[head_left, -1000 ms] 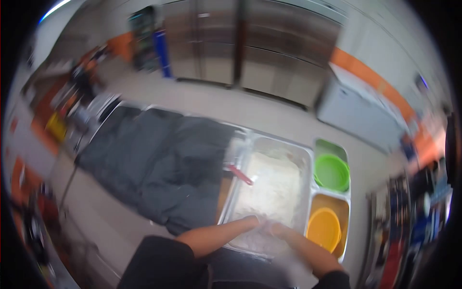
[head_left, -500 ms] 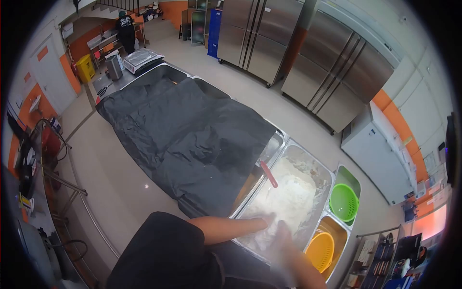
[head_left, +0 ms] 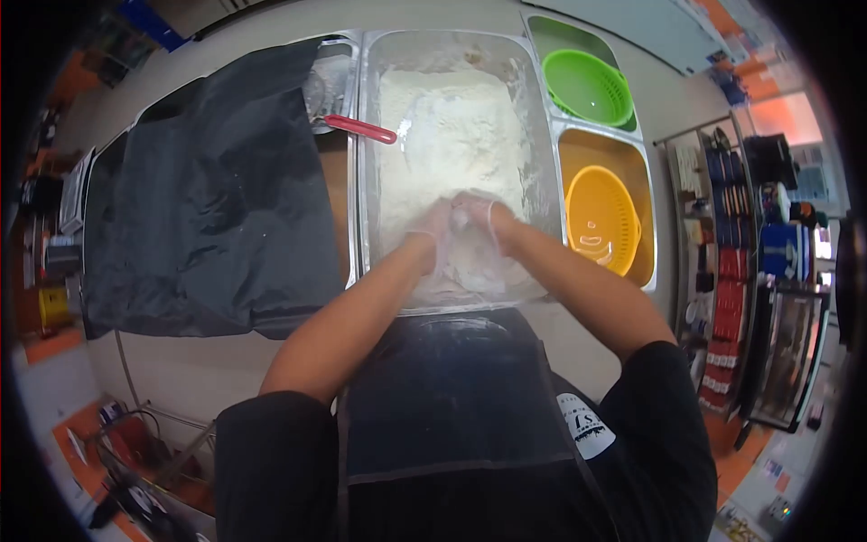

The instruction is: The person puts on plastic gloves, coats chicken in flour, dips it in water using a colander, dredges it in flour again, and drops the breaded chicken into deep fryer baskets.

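A metal pan (head_left: 542, 194) in front of me holds a thick bed of white flour-like powder (head_left: 461, 122). At the near end of the powder, my left hand (head_left: 437, 229) and my right hand (head_left: 481, 219) are close together, both in clear, powder-dusted plastic gloves. Motion blur and powder smear the fingers, and whatever may be between them cannot be made out. Beyond my left hand, the red handle (head_left: 361, 129) of a utensil reaches over the pan's left wall; its other end rests in the neighbouring pan.
Right of the pan, a green basket (head_left: 587, 88) and an orange basket (head_left: 601, 221) sit in smaller metal pans. A black plastic sheet (head_left: 208, 199) covers the pans on the left. A stocked shelf rack (head_left: 722, 262) stands farther right.
My view has turned right and down, so the pan is now straight ahead. Both hands have stayed in the powder and come closer together; the person in the background is out of view.
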Action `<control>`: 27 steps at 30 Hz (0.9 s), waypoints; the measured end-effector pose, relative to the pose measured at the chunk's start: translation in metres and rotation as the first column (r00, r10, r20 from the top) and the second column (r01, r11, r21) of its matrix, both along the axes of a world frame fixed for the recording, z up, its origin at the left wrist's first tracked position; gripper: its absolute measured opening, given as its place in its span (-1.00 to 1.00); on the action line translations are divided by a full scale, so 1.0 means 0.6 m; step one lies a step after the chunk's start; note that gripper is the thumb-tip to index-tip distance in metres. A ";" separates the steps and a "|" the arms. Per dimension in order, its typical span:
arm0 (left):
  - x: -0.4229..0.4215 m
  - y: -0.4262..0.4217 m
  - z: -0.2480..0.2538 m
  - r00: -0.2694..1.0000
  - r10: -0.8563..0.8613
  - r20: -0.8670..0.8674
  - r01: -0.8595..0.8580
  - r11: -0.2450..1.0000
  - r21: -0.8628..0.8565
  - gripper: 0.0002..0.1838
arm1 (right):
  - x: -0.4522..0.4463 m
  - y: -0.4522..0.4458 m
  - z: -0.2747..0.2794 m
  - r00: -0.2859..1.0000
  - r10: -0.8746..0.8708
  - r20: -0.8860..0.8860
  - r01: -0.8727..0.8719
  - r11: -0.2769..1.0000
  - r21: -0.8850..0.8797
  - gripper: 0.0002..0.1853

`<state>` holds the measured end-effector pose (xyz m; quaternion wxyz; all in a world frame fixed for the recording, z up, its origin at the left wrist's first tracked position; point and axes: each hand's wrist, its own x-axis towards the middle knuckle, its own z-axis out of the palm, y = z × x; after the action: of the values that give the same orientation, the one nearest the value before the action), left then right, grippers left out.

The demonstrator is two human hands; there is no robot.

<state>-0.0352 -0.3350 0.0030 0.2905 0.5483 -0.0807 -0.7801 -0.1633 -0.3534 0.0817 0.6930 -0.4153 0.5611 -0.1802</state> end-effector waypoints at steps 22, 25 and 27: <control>0.023 -0.017 0.142 0.643 -0.283 0.712 0.438 0.898 -0.039 -0.13 | -0.004 -0.015 0.067 0.804 0.333 -0.493 -0.531 0.776 -0.341 -0.37; 0.048 -0.022 0.173 0.553 -0.288 0.782 0.514 0.857 -0.047 -0.12 | -0.036 -0.028 0.079 0.847 0.351 -0.399 -0.440 0.885 -0.154 -0.37; 0.069 -0.015 0.130 0.623 -0.278 0.731 0.468 0.881 -0.063 -0.13 | -0.046 -0.020 0.084 0.971 0.097 -0.218 -0.089 0.995 0.046 -0.44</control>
<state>0.0065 -0.3442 0.0807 0.1338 0.7327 -0.3944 -0.5383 -0.1909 -0.3656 0.1322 0.6419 -0.4459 0.6173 -0.0904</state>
